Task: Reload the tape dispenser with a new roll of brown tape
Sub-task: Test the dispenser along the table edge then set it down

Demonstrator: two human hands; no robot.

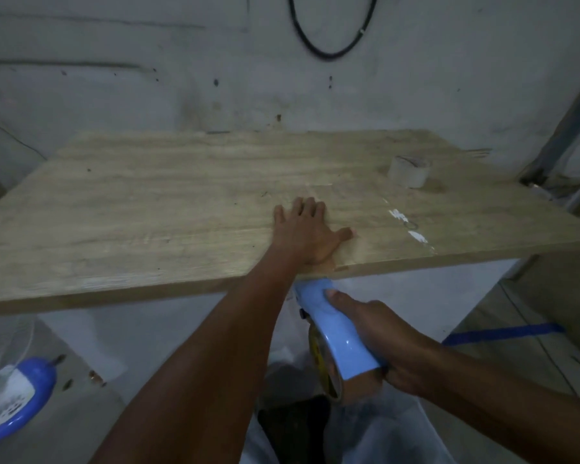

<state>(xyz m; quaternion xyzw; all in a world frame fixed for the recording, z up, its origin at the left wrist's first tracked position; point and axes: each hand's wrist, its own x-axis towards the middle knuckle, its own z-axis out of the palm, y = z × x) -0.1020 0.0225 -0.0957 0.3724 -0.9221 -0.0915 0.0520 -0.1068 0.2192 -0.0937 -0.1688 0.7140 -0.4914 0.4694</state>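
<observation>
My left hand [307, 232] lies flat, palm down and fingers spread, on the wooden table [148, 209] near its front edge. Just below that edge my right hand [379, 343] grips a light blue tape dispenser [335, 333]. A roll of brown tape [355, 386] sits in the dispenser's lower end, with a yellowish core showing at its side. The dispenser's nose touches the table's front edge under my left wrist. A strip of brown tape seems to run from there under my left palm, mostly hidden. An empty whitish tape core [409, 170] stands on the table at the far right.
White scuff marks [406, 224] mark the table at right. A black cable [329, 35] hangs on the grey wall behind. A blue and white object [17, 400] sits on the floor at lower left. A blue strap [503, 333] lies on the floor at right.
</observation>
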